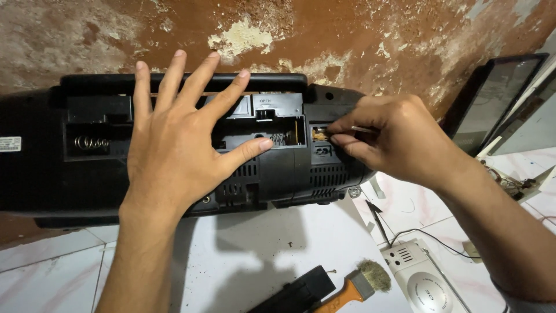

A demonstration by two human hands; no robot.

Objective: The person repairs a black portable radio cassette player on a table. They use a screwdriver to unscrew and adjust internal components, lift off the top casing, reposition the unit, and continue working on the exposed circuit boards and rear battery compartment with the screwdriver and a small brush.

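A large black portable stereo (301,174) stands with its back towards me, the open battery bay showing coil springs (90,143). My left hand (174,139) lies flat on the back panel, fingers spread, holding nothing. My right hand (394,136) pinches a thin metal tool (362,129) whose tip sits at a small opening (318,134) beside the battery bay, just above a two-pin socket (322,150).
A stained, peeling brown wall (359,46) rises behind the stereo. On the white tiled floor lie an orange-handled brush (354,287), a black cover piece (298,293), a small white radio (425,281) with wires, tweezers (377,220), and framed glass panels (498,98) at the right.
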